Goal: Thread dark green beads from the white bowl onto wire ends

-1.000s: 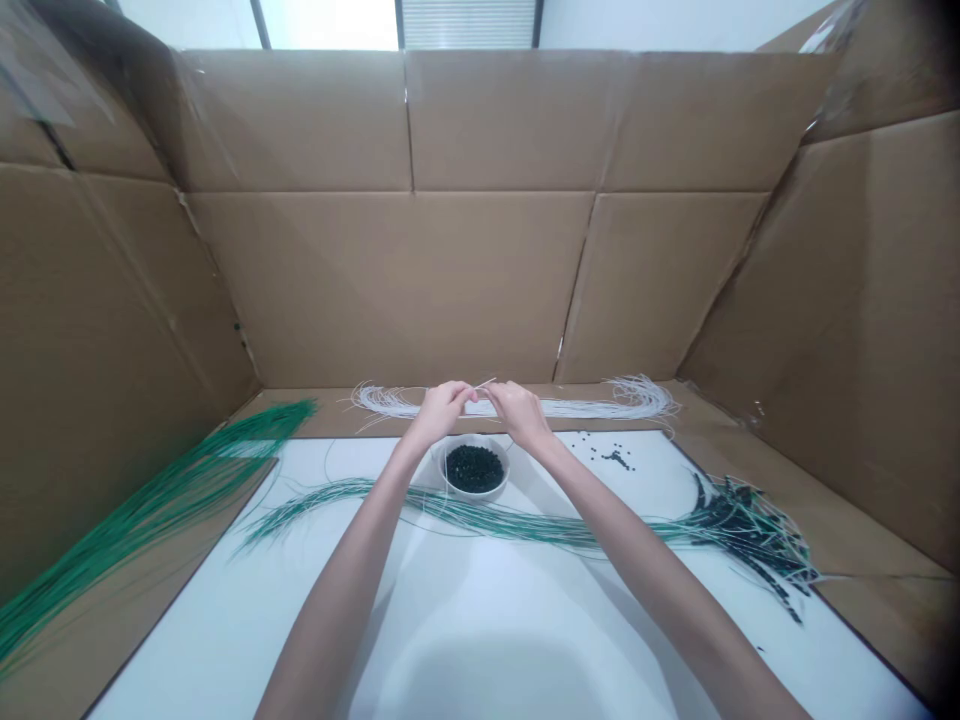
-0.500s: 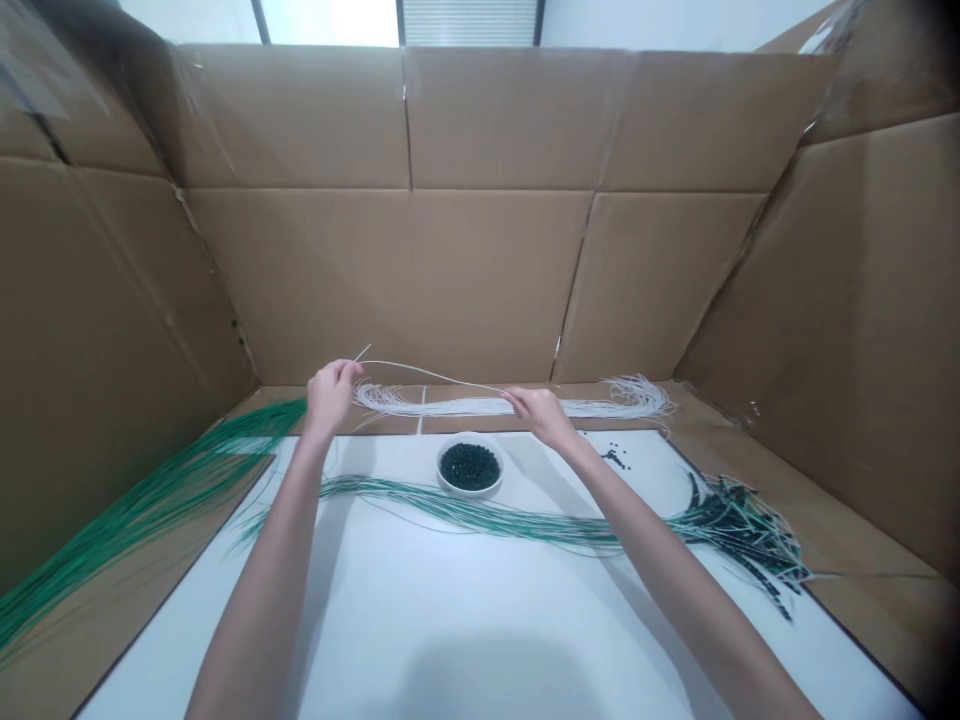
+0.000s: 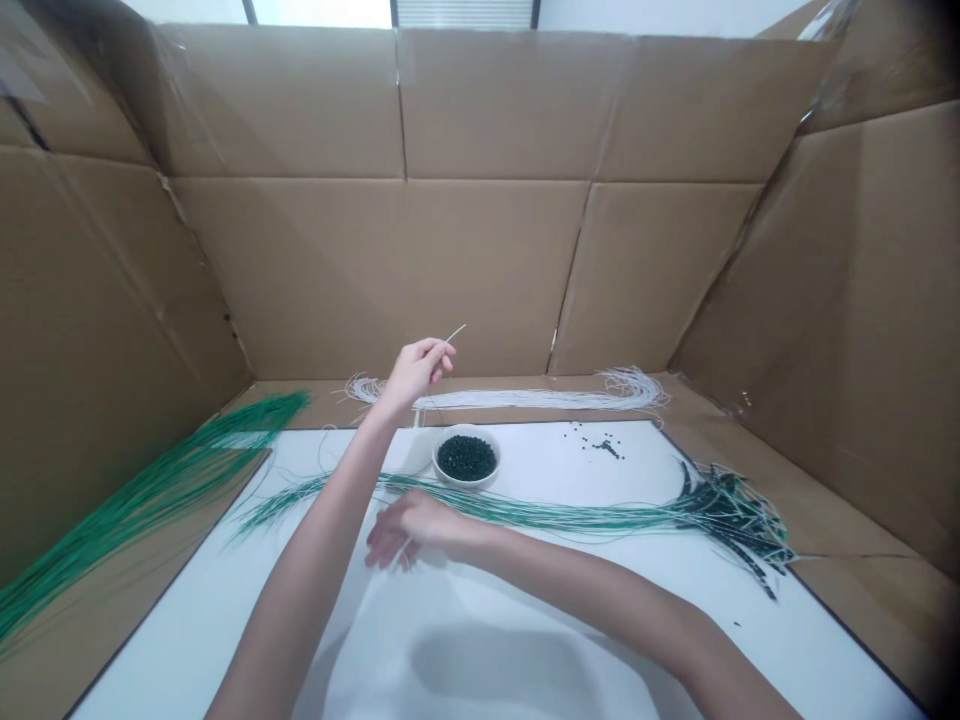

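Raised above the far edge of the white board, my left hand (image 3: 418, 372) pinches a thin white cord (image 3: 457, 331). One short end of the cord sticks up to the right past the fingertips; the rest mostly does not show. My right hand (image 3: 411, 527) hovers low over the board, fingers apart and slightly blurred, with nothing visible in it. Just beyond it runs a bundle of green cords (image 3: 555, 515), ending at the right in dark beaded strands (image 3: 731, 512). A white bowl (image 3: 491, 480) of small dark green beads (image 3: 466, 457) stands between the hands' far side and the bundle.
Behind the board (image 3: 525, 620) lies a bundle of white cords (image 3: 517, 399). Loose green cords (image 3: 150, 500) spread along the left. A few dark beads (image 3: 607, 447) are scattered right of the bowl. Cardboard walls (image 3: 480, 270) enclose the back and sides.
My right hand has let go of the white cord and come down and left, opening. My left hand has moved right, still pinching the cord. The view has shifted slightly.
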The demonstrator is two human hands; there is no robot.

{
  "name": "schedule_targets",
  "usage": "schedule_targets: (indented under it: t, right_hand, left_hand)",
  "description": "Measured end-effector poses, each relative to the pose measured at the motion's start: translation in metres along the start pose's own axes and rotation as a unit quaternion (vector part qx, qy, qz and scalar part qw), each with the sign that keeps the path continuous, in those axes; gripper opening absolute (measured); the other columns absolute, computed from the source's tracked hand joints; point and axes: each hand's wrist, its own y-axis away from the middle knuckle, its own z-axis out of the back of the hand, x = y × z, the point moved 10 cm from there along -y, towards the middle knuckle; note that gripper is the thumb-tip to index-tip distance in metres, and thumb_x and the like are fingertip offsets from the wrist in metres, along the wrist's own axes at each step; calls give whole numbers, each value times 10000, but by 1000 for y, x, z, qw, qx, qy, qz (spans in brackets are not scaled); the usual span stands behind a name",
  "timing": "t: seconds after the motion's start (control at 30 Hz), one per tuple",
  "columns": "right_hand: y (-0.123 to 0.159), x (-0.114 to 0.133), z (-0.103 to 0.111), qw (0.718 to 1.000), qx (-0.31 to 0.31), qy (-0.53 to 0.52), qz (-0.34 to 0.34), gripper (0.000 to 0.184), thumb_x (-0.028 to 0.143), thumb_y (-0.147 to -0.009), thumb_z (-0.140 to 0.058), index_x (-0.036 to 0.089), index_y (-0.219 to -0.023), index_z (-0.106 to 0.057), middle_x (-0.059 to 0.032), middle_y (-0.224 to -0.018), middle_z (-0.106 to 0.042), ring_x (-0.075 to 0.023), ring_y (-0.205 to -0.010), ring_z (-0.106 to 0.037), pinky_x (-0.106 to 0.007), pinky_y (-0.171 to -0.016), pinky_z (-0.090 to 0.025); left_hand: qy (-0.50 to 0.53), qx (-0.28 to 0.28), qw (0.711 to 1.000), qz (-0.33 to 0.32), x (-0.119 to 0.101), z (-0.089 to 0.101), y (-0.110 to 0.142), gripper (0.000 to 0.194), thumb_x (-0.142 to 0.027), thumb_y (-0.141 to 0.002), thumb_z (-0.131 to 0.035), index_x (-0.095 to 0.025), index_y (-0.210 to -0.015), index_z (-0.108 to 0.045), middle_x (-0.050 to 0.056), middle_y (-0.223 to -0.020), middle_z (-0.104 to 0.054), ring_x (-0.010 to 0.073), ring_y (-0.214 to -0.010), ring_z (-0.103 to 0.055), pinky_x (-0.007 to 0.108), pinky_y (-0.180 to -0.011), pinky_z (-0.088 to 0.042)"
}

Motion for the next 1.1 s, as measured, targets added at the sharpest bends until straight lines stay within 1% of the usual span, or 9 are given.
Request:
schedule_targets:
  t: [0.1,0.17,0.27,0.4,0.53,0.63,0.73,0.93,1.1]
  right_hand:
    - [17,-24,-35,955,169,237,-49,224,180,-745,-474,141,-548,-571,24,-503,-564,-99,-561,-559,-184,-535,-386]
    - [31,-23,-37,909,201,364,-6,141,253,-673,-592,154,-574,-608,24,-609,-613,-126,-707,-577,-177,-590,-384]
    - [44,6,-6,886,107,441,92,261,408,-630,-619,174,-741,-652,-4,-778,-649,-165,-787,-570,-194,-587,-381]
    - [58,54,80,920,-115,332,174,279,348,-777,-449,144,-790,-639,-29,-709,-642,-121,-629,-575,-203,-566,-414]
    - [78,78,166,868,-372,227,237,255,289,-738,-519,119,-910,-597,-63,-781,-636,-110,-604,-574,-238,-619,-459]
    - [70,79,172,872,-350,197,280,421,286,-679,-602,150,-1071,-531,-73,-898,-634,-126,-711,-601,-255,-678,-472]
    - [67,78,167,873,-334,198,297,292,298,-721,-556,137,-961,-598,-62,-804,-655,-135,-676,-606,-257,-650,-475]
    - [81,95,156,779,-391,374,316,177,263,-772,-509,202,-797,-673,-34,-802,-639,-144,-747,-575,-261,-718,-425]
    - [86,97,163,752,-423,375,338,215,284,-787,-480,171,-787,-663,-60,-819,-602,-147,-743,-560,-258,-699,-423]
  left_hand:
    - [-31,16,999,22,11,-2,7,209,-289,-739,-444,-121,-748,-568,-42,-516,-407,40,-407,-284,180,-415,-191]
    - [-74,4,997,31,21,5,12,236,-306,-739,-433,-125,-760,-582,-45,-489,-383,58,-430,-293,188,-438,-206]
    - [-137,-23,989,53,38,18,21,289,-346,-739,-416,-129,-787,-600,-42,-464,-391,88,-470,-335,201,-483,-253]
    - [-141,-14,987,79,60,20,37,353,-406,-747,-389,-131,-798,-605,-35,-471,-420,107,-509,-387,209,-513,-296]
    - [-127,58,987,77,69,-4,51,347,-415,-752,-392,-136,-759,-598,-19,-532,-469,107,-550,-409,202,-518,-314]
    - [-118,98,986,66,68,-23,58,296,-381,-750,-412,-140,-740,-582,-15,-589,-492,99,-565,-406,195,-517,-312]
    - [-108,114,986,53,65,-33,61,281,-366,-753,-413,-138,-731,-576,-11,-617,-499,94,-567,-406,193,-518,-314]
    - [-176,171,968,45,55,-37,66,323,-363,-804,-347,-151,-766,-587,-20,-567,-462,102,-539,-423,212,-538,-348]
    - [-310,73,943,-92,5,-22,98,351,-362,-773,-460,-188,-1075,-506,92,-1074,-496,219,-1032,-430,340,-899,-329]
